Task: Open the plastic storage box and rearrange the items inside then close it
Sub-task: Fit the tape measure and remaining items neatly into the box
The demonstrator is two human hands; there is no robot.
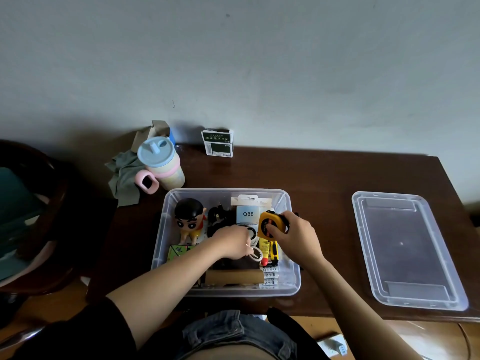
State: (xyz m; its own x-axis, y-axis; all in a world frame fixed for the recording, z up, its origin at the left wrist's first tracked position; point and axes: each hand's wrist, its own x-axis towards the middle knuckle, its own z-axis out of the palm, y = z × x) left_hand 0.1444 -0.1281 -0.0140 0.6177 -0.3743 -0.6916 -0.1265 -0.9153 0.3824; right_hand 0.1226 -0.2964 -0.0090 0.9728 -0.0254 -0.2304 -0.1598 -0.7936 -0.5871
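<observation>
Your left hand [233,242] reaches into the clear storage box [292,279] at the surface's near edge, its fingertips hidden; whether it pinches the white ring [257,253] you cannot tell. Your right hand [293,236] grips one yellow tape measure [270,224] over the box. One lid [407,249] lies well right. One figurine [189,220] stands inside left; one lidded cup [162,162] stands just beyond the box.

The left hand [233,242] hides its fingertips and what they hold.
</observation>
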